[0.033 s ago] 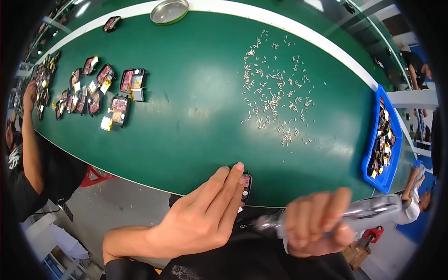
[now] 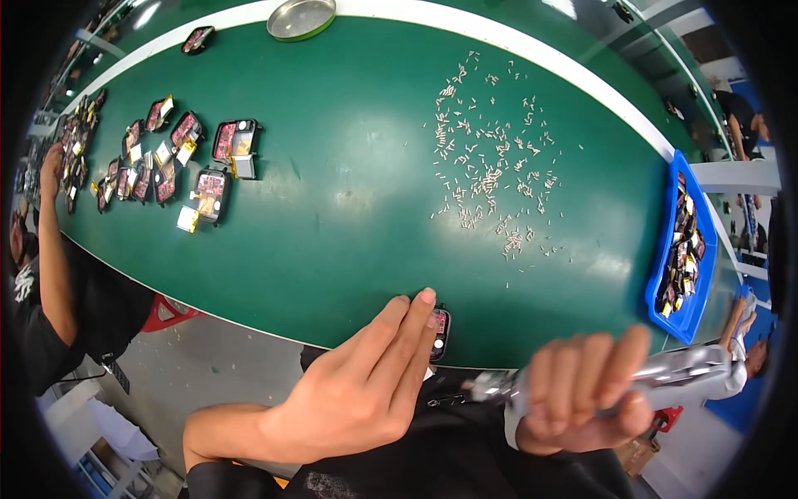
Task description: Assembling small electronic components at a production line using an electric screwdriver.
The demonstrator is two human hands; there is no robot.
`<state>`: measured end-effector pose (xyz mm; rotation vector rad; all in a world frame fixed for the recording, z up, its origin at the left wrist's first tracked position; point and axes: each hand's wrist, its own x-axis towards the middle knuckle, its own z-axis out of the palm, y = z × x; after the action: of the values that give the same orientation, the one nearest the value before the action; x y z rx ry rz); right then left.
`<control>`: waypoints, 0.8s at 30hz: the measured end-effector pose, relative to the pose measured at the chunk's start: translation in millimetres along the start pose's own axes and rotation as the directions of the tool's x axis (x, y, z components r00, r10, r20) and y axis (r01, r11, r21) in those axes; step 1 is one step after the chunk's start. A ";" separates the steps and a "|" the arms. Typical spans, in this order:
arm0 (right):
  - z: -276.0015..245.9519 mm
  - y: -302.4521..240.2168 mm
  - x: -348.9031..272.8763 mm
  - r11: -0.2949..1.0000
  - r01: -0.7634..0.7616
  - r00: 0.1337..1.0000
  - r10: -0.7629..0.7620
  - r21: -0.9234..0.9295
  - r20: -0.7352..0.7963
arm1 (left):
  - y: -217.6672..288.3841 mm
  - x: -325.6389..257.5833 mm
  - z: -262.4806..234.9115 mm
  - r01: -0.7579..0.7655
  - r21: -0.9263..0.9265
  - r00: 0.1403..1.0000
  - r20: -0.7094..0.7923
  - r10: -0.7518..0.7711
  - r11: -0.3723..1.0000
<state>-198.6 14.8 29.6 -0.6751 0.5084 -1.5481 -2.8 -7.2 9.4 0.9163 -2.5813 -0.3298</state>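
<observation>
My left hand [image 2: 357, 382] is at the near edge of the green table, its fingers long and close together. Its fingertips hold a small black case [image 2: 440, 333] with a red circuit board inside; the fingers cover the case's left part, and the thumb is hidden. Off to the right, my right hand [image 2: 586, 391] is wrapped round a silvery electric screwdriver [image 2: 682, 366], smeared by motion. The tool's front end points left, toward my body and apart from the case. Many tiny screws [image 2: 490, 179] lie scattered on the table beyond my hands.
Open black cases [image 2: 212, 195] with boards and battery packs lie at the left. A blue tray [image 2: 694, 320] of similar parts stands at the right. A round metal dish [image 2: 301, 18] sits at the far edge. Another person's arm [image 2: 54, 258] reaches in at the left.
My right hand has shifted to the right and slightly up with the electric screwdriver. The left hand stays in place on the case.
</observation>
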 end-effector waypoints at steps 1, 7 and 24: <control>2.2 -7.6 8.5 0.994 0.076 0.997 -0.075 -0.074 0.011 | -0.2 1.1 1.8 -0.014 -0.019 1.000 -0.004 0.014 1.000; -7.1 -4.0 34.3 0.990 -0.011 1.000 0.014 -0.143 0.026 | 0.1 -5.9 13.4 -0.045 0.209 0.999 -0.014 0.049 0.977; -0.9 6.2 46.9 0.962 -0.098 0.987 0.126 -0.255 0.096 | 1.6 -5.1 18.8 -0.038 0.169 0.997 -0.064 0.049 0.985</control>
<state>-195.4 -32.4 30.2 -0.9055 0.6525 -1.3438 -8.0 -1.0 -8.4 0.9093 -2.5919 -0.0684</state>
